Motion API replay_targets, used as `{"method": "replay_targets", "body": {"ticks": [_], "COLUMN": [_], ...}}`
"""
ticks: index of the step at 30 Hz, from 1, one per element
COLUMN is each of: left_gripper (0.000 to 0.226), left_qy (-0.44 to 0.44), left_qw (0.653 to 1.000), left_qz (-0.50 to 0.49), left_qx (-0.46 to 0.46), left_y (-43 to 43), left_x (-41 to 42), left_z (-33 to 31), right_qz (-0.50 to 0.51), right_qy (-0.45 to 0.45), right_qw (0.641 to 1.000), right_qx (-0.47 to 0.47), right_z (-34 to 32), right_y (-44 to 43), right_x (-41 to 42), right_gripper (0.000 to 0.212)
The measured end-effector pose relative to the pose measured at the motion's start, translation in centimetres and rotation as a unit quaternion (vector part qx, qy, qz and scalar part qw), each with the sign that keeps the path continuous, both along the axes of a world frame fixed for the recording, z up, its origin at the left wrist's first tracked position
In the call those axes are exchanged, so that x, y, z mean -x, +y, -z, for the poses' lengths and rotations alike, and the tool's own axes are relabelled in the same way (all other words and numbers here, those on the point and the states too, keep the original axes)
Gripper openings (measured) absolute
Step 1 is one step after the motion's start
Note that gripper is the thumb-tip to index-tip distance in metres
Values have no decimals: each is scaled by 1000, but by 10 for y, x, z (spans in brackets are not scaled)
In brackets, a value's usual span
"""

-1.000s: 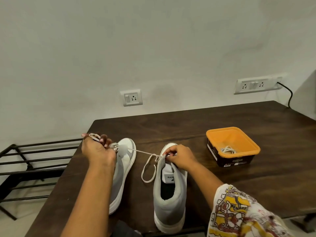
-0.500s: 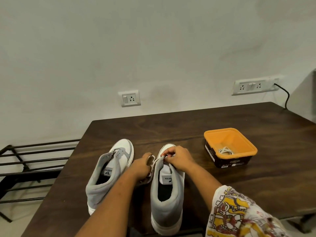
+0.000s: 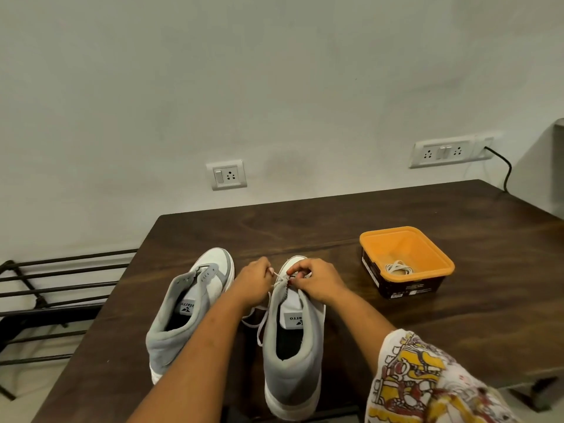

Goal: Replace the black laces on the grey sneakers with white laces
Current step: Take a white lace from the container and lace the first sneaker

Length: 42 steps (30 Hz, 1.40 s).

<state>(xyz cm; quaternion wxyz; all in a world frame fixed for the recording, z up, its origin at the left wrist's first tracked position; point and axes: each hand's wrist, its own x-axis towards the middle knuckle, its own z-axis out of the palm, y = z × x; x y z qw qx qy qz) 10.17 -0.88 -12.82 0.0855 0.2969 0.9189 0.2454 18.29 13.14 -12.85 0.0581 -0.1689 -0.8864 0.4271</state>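
Two grey and white sneakers stand heel-toward-me on the dark wooden table. The left sneaker has no lace in its eyelets. Over the front of the right sneaker, my left hand pinches the white lace close to the eyelets. My right hand pinches the same lace at the shoe's upper. Slack lace hangs in loops between the two shoes. A second white lace lies coiled in the orange tub.
The orange tub with dark sides sits right of the shoes. A black metal rack stands beside the table's left edge. Wall sockets are behind the table, and a black cable runs from the right socket strip.
My left hand has come back from a far-left pull on the lace to the right sneaker's front. The lace has gone from taut to slack. The left sneaker shows fully.
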Motion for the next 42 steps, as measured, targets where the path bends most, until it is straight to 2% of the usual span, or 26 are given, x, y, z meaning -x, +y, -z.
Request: {"method": "replay_targets", "body": {"ticks": [2, 4, 6, 8, 10, 12, 14, 16, 18, 20, 24, 26, 28, 29, 30, 31, 32, 33, 35, 36, 37, 39, 40, 42], "left_gripper": [15, 15, 17, 19, 17, 18, 25, 32, 40, 42, 39, 31, 23, 28, 39, 50, 57, 59, 49, 39, 28, 18, 19, 20], "left_qy": [-32, -104, -233, -343, -405, -427, -440, -427, -383, -332, -238, -265, -309, -297, -256, -178, -92, -23, 45, 29, -24, -131, -149, -128], "left_qw": [996, 976, 922, 855, 790, 738, 694, 676, 678, 697, 800, 832, 867, 904, 941, 964, 974, 980, 995, 995, 986, 957, 954, 970], "left_qz": [-33, -80, -126, -124, -85, -44, -14, -16, -59, -123, -237, -260, -254, -237, -212, -193, -178, -170, -88, -23, 28, 63, 66, 63], "left_qx": [-73, -174, -284, -368, -452, -521, -570, -601, -624, -624, -498, -412, -299, -197, -69, 51, 109, 97, -16, -92, -161, -250, -251, -197], "left_y": [-4, -7, -9, -11, -10, -5, 7, 18, 25, 21, -5, -15, -21, -22, -22, -21, -18, -14, 2, 10, 18, 25, 26, 24], "left_x": [0, -4, -12, -21, -31, -40, -53, -63, -64, -57, -34, -22, -16, -15, -16, -17, -19, -22, -27, -31, -35, -42, -41, -36], "left_z": [-7, -17, -29, -41, -57, -73, -84, -89, -88, -83, -57, -38, -27, -25, -28, -33, -39, -47, -57, -59, -57, -51, -49, -45], "right_qz": [0, 6, 29, 56, 60, 20, -30, -60, -73, -70, 3, 33, 50, 51, 47, 41, 36, 34, 34, 41, 53, 80, 83, 74], "right_qy": [-1, -4, -3, 10, 27, 31, 29, 36, 36, 33, 41, 42, 43, 43, 46, 53, 63, 77, 116, 140, 160, 174, 168, 142], "right_qw": [1000, 1000, 1000, 998, 992, 971, 922, 905, 923, 930, 939, 946, 951, 955, 959, 964, 970, 974, 978, 977, 976, 976, 978, 983], "right_qx": [-7, -14, -7, 32, 106, 238, 385, 420, 376, 358, 340, 320, 301, 291, 275, 256, 234, 210, 171, 157, 141, 104, 94, 87], "right_z": [-1, -3, -6, -13, -25, -41, -56, -66, -67, -65, -59, -54, -49, -46, -44, -42, -41, -39, -38, -38, -38, -37, -36, -35], "right_y": [-1, 0, 2, 4, 2, -6, -15, -21, -22, -18, 4, 15, 21, 21, 20, 18, 15, 11, 3, -1, -4, -7, -7, -8], "right_x": [-1, -2, -7, -14, -24, -37, -49, -56, -60, -63, -68, -69, -66, -63, -58, -53, -48, -41, -30, -25, -21, -18, -18, -20], "right_gripper": [18, 21, 25, 29, 30, 23, 28, 33, 30, 29, 19, 18, 18, 18, 17, 13, 9, 5, 4, 8, 12, 18, 16, 12]}}
